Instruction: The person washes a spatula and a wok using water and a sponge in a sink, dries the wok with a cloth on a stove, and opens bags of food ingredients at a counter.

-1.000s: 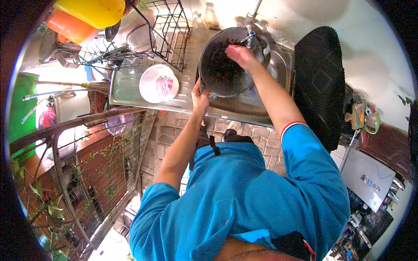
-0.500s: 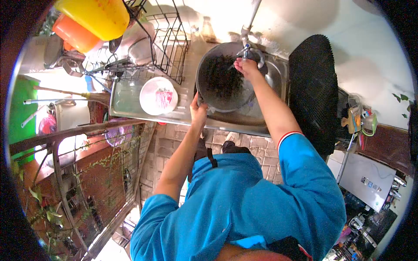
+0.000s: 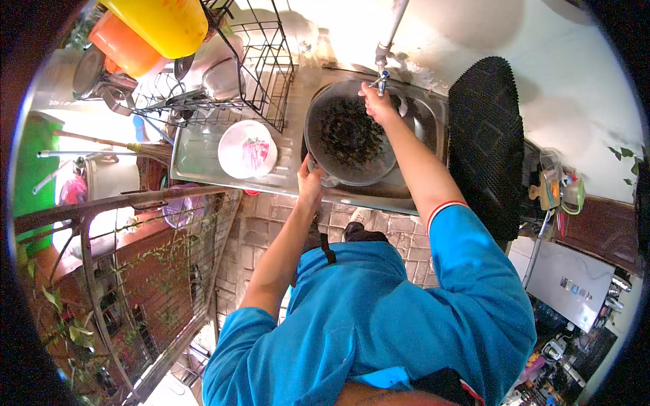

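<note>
A large round wok (image 3: pixel 318 159) with dark residue or dark bits across its bottom sits tilted in the steel sink (image 3: pixel 425 122). My left hand (image 3: pixel 309 184) is closed on the handle at the wok's near left rim. At the far rim, my right hand (image 3: pixel 379 107) reaches up to the tap (image 3: pixel 383 74), its fingers bent around the lower part. The hand partly hides the tap's spout. On the drainboard left of the wok stands a white bowl (image 3: pixel 230 152) with a red and white print or packet inside.
A black wire dish rack (image 3: pixel 261 101) stands behind the bowl, with yellow (image 3: pixel 166 27) and orange (image 3: pixel 125 44) containers at its upper left. A black textured mat (image 3: pixel 486 135) leans right of the sink. A metal fence (image 3: pixel 84 237) stands at the left.
The wok has shifted slightly toward me, and the dark contents show more clearly. My right hand has turned from palm up under the tap to fingers raised against it. My left hand keeps its hold.
</note>
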Demonstrator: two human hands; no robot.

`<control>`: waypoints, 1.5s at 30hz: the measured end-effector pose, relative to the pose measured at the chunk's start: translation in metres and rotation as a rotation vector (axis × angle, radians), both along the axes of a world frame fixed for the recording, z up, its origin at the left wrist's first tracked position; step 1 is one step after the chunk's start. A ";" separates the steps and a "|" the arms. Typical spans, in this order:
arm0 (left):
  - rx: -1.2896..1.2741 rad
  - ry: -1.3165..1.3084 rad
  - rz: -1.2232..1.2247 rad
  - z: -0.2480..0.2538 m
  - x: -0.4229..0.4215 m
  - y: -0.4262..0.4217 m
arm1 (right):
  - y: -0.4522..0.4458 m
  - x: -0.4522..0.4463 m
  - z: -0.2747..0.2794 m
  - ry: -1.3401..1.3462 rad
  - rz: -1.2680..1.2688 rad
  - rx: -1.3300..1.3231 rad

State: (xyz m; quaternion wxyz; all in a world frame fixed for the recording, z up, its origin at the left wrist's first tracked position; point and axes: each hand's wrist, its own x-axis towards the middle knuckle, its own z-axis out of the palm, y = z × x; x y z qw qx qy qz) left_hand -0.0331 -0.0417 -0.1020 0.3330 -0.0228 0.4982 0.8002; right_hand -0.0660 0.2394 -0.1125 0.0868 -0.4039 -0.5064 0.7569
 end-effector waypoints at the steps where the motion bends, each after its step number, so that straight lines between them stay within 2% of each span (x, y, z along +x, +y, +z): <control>1: -0.021 -0.013 -0.005 0.004 0.000 -0.001 | 0.001 -0.001 -0.002 0.000 0.002 -0.001; 5: -0.040 -0.103 -0.001 0.019 0.001 -0.004 | 0.010 -0.008 -0.011 -0.111 0.006 0.080; 7: -0.021 -0.081 -0.013 0.005 0.000 -0.007 | 0.007 -0.008 -0.004 -0.178 0.041 0.134; 9: -0.001 -0.062 -0.027 -0.002 0.001 -0.009 | -0.002 -0.006 -0.002 -0.176 0.195 0.689; 10: 0.001 -0.069 -0.003 -0.002 0.002 -0.009 | -0.006 -0.004 -0.001 -0.178 0.194 0.689; 12: 0.003 -0.076 0.021 -0.001 0.004 -0.009 | -0.011 -0.003 -0.004 -0.153 0.332 1.053; 13: -0.006 -0.082 0.043 0.000 0.005 -0.011 | -0.009 -0.002 -0.007 -0.152 0.332 1.052; 17: -0.055 -0.075 0.096 0.001 0.009 -0.020 | -0.006 0.003 -0.018 -0.136 0.411 1.469; 18: -0.058 -0.076 0.098 0.003 0.010 -0.022 | -0.001 0.005 -0.021 -0.135 0.413 1.466; 20: -0.118 0.019 0.105 0.012 0.013 -0.026 | 0.008 0.004 -0.030 -0.309 0.454 1.460; 21: -0.121 0.017 0.110 0.018 0.013 -0.027 | 0.005 0.005 -0.018 -0.384 0.459 1.367; 24: -0.208 0.131 0.101 0.035 0.016 -0.027 | 0.013 0.007 -0.016 -0.517 0.497 1.331; 25: -0.254 0.216 0.125 0.042 0.019 -0.030 | 0.017 0.005 -0.028 -0.499 0.269 1.103; 26: -0.291 0.307 0.142 0.049 0.019 -0.030 | 0.025 0.006 -0.039 -0.498 0.274 1.103; 27: -0.291 0.306 0.145 0.060 0.020 -0.030 | 0.031 0.007 -0.045 -0.519 0.385 1.150; 29: -0.350 0.241 0.110 0.078 0.018 -0.029 | 0.019 0.010 -0.003 -0.557 0.594 1.239; 30: -0.346 0.245 0.112 0.077 0.016 -0.029 | 0.021 0.007 -0.008 -0.554 0.591 1.244; 32: -0.331 0.152 0.094 0.073 0.019 -0.035 | 0.024 0.011 -0.038 -0.447 0.416 1.069; 36: -0.265 0.126 0.142 0.068 0.021 -0.036 | 0.016 0.025 -0.040 -0.525 0.423 1.165; 38: -0.135 0.154 0.184 0.059 0.020 -0.035 | 0.020 0.036 -0.057 -0.630 0.555 0.974; 39: -0.131 0.157 0.178 0.054 0.018 -0.034 | 0.016 0.045 -0.056 -0.631 0.547 0.976; 41: -0.074 0.052 0.189 0.041 0.012 -0.033 | -0.001 0.072 -0.050 -0.554 0.314 0.326; 42: -0.069 0.056 0.182 0.035 0.008 -0.033 | 0.000 0.084 -0.064 -0.553 0.305 0.329; 44: 0.061 -0.112 0.141 0.026 -0.003 -0.032 | 0.012 0.112 -0.102 -0.114 0.084 0.000; 45: 0.080 -0.193 0.099 0.024 -0.009 -0.032 | 0.010 0.120 -0.092 -0.113 0.074 0.004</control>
